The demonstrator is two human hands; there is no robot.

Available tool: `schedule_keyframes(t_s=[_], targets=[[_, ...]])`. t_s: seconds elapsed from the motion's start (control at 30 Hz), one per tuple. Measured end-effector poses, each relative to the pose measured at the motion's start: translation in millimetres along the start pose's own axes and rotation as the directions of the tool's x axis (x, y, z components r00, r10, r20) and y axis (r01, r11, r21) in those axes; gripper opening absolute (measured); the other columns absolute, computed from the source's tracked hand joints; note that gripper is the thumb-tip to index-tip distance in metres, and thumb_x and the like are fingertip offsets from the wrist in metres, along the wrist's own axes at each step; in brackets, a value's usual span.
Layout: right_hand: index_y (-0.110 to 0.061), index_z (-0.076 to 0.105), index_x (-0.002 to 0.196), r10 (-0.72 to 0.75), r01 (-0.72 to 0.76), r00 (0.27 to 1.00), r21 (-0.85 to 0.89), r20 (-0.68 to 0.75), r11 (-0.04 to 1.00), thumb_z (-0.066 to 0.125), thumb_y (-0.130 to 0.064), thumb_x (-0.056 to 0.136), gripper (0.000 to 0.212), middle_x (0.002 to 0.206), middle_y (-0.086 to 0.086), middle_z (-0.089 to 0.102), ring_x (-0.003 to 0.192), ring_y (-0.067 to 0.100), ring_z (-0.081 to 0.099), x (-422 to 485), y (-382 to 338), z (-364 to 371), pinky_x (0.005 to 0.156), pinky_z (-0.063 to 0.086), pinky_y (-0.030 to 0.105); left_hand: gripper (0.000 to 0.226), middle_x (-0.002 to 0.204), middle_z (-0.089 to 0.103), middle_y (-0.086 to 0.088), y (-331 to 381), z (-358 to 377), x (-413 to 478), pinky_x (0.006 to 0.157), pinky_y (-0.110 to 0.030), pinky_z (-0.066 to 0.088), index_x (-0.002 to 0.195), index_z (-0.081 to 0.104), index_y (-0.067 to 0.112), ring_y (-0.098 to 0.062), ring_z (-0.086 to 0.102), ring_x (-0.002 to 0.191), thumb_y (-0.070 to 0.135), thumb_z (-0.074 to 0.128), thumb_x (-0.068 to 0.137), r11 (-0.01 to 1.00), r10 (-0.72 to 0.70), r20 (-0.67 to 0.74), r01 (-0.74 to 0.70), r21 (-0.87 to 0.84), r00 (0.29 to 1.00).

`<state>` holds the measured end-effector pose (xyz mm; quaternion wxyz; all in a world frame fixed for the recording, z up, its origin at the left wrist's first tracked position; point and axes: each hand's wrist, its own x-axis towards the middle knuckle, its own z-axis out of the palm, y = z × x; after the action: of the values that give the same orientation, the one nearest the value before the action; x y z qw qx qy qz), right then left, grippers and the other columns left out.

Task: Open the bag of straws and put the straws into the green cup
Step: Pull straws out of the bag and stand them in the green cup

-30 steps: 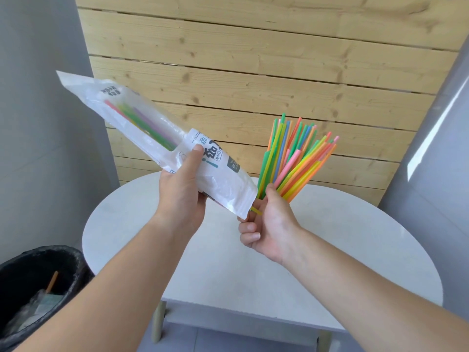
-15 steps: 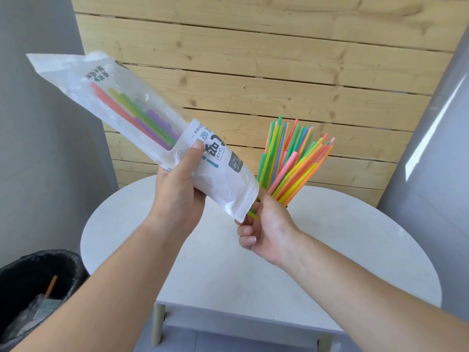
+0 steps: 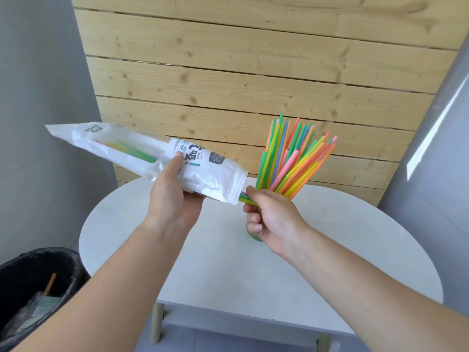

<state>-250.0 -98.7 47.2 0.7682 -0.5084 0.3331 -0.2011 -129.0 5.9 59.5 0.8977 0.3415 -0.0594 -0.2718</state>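
Few straws [image 3: 244, 198] pinched by right hand [image 3: 272, 219] at bag [image 3: 114, 146] mouth (left hand [image 3: 175, 199] grips bag).

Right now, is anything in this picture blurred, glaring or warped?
Head view: daylight is soft and even, with one bright sun patch on the right wall. Head view: the wide lens bows the wood planks and tilts that wall. Head view: the standing straws look sharp; those inside the bag look hazy through its film.
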Motion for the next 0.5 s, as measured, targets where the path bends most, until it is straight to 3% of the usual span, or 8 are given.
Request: schedule_keyframes(t_s=[0.17, 0.27, 0.4, 0.5], targets=[[-0.013, 0.060, 0.087, -0.012, 0.012, 0.999, -0.005, -0.037, 1.000, 0.064, -0.034, 0.096, 0.023, 0.058, 0.003, 0.056, 0.043, 0.012, 0.037, -0.1, -4.5, -3.1, 0.037, 0.029, 0.020, 0.020, 0.120, 0.077, -0.008, 3.4, -5.1, 6.2, 0.101, -0.051, 0.056, 0.121, 0.064, 0.014, -0.028, 0.074, 0.114, 0.021, 0.058, 0.104, 0.999, -0.009, -0.045, 0.006, -0.054, 0.999], [-0.014, 0.063, 0.086, -0.013, 0.012, 1.000, -0.038, -0.010, 0.999, 0.070, -0.039, 0.091, 0.026, 0.058, 0.002, 0.057, 0.043, 0.012, 0.038, -2.7, -5.5, -2.8, 0.038, 0.031, 0.021, 0.016, 0.110, 0.077, -0.007, -1.4, -3.7, 4.9, 0.102, -0.051, 0.055, 0.116, 0.065, 0.013, -0.028, 0.075, 0.105, 0.021, 0.058, 0.104, 0.998, -0.020, -0.033, 0.018, -0.056, 0.999], [-0.010, 0.063, 0.085, -0.105, 0.103, 0.994, -0.075, -0.013, 0.992, 0.067, -0.023, 0.095, 0.017, 0.055, 0.000, 0.054, 0.043, 0.009, 0.039, -1.0, -5.3, -3.2, 0.038, 0.032, 0.020, 0.013, 0.101, 0.078, -0.006, -1.7, -6.2, 7.2, 0.102, -0.051, 0.055, 0.113, 0.065, 0.013, -0.027, 0.074, 0.111, 0.020, 0.058, 0.104, 0.994, -0.027, -0.071, 0.020, -0.104, 0.997], [-0.011, 0.061, 0.083, -0.190, 0.185, 0.980, -0.080, -0.065, 0.980, 0.065, -0.020, 0.097, 0.017, 0.058, 0.002, 0.051, 0.041, 0.009, 0.040, -0.1, -12.2, -8.1, 0.038, 0.033, 0.021, 0.011, 0.082, 0.080, -0.004, 1.8, -9.7, 8.6, 0.102, -0.052, 0.055, 0.103, 0.066, 0.012, -0.026, 0.076, 0.096, 0.018, 0.057, 0.104, 0.991, -0.044, -0.122, 0.029, -0.128, 0.992]])
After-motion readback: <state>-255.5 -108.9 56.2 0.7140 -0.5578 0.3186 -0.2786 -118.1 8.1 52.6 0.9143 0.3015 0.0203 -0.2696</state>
